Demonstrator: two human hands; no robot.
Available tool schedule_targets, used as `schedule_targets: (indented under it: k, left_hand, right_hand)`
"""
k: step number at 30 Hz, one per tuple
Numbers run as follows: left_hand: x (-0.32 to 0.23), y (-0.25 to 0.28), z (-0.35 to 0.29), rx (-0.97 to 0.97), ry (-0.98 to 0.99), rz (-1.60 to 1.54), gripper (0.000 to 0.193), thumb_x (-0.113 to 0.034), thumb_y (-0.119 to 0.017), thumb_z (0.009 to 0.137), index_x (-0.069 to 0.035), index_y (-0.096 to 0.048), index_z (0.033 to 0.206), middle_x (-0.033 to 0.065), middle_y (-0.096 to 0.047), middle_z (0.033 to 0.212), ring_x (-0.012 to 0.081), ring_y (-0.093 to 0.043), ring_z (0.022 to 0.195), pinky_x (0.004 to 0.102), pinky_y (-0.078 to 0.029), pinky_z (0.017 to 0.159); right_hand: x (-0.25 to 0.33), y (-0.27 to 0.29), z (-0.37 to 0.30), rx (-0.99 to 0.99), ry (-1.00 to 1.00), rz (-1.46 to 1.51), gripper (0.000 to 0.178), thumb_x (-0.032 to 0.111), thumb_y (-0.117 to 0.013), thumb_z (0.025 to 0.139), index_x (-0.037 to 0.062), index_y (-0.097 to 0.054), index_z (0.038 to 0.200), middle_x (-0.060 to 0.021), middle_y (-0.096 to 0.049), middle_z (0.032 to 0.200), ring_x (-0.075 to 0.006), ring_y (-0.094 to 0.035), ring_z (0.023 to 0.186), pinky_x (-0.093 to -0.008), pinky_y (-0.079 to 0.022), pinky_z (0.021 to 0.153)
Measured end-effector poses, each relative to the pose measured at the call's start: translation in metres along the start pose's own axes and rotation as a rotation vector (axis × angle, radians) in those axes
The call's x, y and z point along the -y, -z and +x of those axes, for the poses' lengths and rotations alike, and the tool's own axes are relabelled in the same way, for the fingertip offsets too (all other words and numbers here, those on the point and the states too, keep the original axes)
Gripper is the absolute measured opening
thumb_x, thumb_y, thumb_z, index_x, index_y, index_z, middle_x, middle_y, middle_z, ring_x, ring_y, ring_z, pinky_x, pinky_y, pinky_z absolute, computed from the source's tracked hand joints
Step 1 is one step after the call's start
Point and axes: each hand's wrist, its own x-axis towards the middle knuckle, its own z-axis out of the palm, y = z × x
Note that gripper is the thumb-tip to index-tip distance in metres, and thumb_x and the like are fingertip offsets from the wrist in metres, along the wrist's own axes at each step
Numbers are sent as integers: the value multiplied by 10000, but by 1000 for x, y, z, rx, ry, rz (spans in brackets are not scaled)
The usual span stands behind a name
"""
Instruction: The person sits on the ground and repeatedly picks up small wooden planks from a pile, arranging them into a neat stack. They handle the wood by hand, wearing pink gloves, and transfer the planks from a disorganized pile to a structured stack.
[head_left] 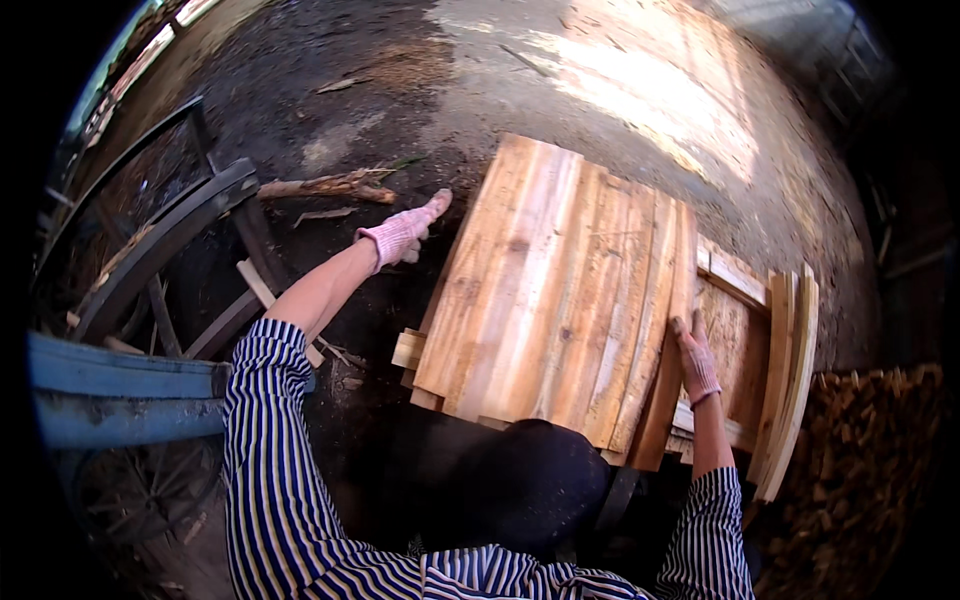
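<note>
A stack of wooden planks (540, 290) lies side by side in front of me, pale to reddish brown. My right hand (697, 362), in a pink glove, is at the right side of the stack. Its thumb and fingers are closed on the edge of a darker plank (662, 390), the outermost one. My left hand (402, 232), gloved in pink too, reaches out in the air left of the stack, apart from the wood. Its fingers are stretched forward and nothing shows in them.
Blue metal beams (130, 385) and a dark curved frame (165, 240) stand at the left. A rough stick (330, 187) lies on the dirt floor. Right of the stack are upright boards (785, 370) and a pile of cut wood (860, 470). Below the planks sits a dark rounded object (535, 480).
</note>
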Motion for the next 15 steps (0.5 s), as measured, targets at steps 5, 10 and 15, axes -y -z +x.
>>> schedule_targets:
  k: [5, 10, 15]
  left_hand:
    - [13, -31, -31, 301, 115, -65, 1321, -967, -437, 751, -121, 46, 1643, 206, 61, 1706, 413, 59, 1565, 638, 2, 1217]
    - [28, -52, -27, 480, -40, -413, 687, -586, -650, 947, -103, -550, 1425, 108, -674, 1303, 219, -702, 1098, 439, -601, 925]
    - [-2, -80, -25, 454, -153, -457, 524, -461, -604, 1013, -119, -574, 1410, 96, -679, 1293, 227, -702, 1082, 462, -588, 940]
  right_hand:
    - [11, -17, -17, 114, -159, 295, 780, 500, -596, 1012, 17, -344, 1570, -87, -564, 1416, -148, -534, 1273, -303, -440, 1059]
    - [5, -44, -25, 161, -252, 369, 765, 569, -564, 1009, 13, -439, 1519, -49, -535, 1466, -169, -499, 1334, -317, -377, 1144]
    - [-8, -19, -15, 73, -222, 401, 761, 590, -503, 1024, 23, -428, 1527, -85, -524, 1475, -183, -488, 1356, -327, -384, 1154]
